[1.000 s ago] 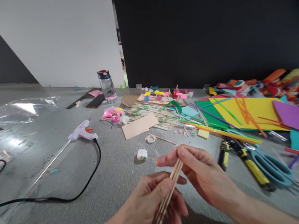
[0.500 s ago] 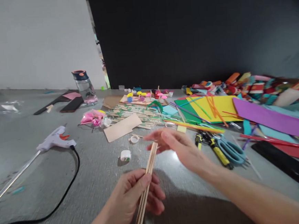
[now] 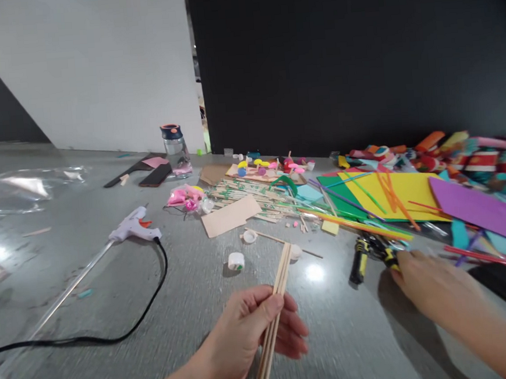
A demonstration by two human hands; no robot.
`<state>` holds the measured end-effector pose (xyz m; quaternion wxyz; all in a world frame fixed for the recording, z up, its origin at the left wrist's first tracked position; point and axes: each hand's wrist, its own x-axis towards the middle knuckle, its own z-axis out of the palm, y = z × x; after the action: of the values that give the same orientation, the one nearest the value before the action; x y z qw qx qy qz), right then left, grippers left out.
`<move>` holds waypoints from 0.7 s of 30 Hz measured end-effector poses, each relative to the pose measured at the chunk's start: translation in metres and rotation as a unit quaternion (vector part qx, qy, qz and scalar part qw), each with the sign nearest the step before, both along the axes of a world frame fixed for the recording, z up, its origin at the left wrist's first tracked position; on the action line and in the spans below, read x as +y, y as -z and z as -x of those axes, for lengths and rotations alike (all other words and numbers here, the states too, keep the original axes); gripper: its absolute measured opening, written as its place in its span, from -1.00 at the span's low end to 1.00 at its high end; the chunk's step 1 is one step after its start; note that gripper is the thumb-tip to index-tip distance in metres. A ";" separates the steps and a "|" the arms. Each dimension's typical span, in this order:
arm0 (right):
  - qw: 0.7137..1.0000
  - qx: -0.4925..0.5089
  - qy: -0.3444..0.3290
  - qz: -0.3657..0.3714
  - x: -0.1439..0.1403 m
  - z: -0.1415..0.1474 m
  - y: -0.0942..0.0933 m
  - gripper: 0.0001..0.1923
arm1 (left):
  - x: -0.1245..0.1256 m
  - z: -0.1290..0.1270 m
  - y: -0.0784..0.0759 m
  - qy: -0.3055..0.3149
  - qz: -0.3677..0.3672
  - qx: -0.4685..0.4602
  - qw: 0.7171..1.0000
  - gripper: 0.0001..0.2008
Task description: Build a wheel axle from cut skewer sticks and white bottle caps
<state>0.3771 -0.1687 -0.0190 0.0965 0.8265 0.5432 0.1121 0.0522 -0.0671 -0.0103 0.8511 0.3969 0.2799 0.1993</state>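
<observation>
My right hand [image 3: 431, 283] has left the wooden sticks [image 3: 275, 313], its fingers now loosely curled on the yellow-handled pliers [image 3: 374, 250] and nothing gripped yet, while my left hand [image 3: 251, 335] keeps the bundle pinched upright over the bench [image 3: 112, 294].

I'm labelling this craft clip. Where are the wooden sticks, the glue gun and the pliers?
wooden sticks [image 3: 281, 278]: head view, upper part of the bundle above the left hand.
glue gun [image 3: 130, 227]: head view, white body.
pliers [image 3: 358, 263]: head view, black-and-yellow handle.
</observation>
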 end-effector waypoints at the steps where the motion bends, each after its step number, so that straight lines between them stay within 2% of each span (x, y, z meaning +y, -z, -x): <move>1: 1.000 -0.008 -0.006 0.005 0.000 0.000 -0.001 -0.78 | 0.000 0.000 0.000 -0.002 -0.002 0.000 1.000 -0.63; 6: 0.999 -0.036 0.006 0.003 0.002 -0.002 -0.006 -0.75 | 0.003 0.000 -0.001 -0.019 -0.013 -0.010 1.000 -0.63; 13: 0.998 -0.036 0.046 -0.002 -0.006 0.001 0.003 -0.82 | 0.001 -0.001 -0.001 -0.038 -0.023 -0.014 0.999 -0.63; 21: 0.996 0.055 0.069 0.012 -0.015 -0.025 0.012 -0.68 | -0.002 -0.004 0.004 -0.028 0.005 -0.025 0.999 -0.66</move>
<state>0.4017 -0.1836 -0.0306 0.0841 0.8658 0.4904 0.0527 0.0558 -0.0694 -0.0139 0.8539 0.3799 0.2702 0.2313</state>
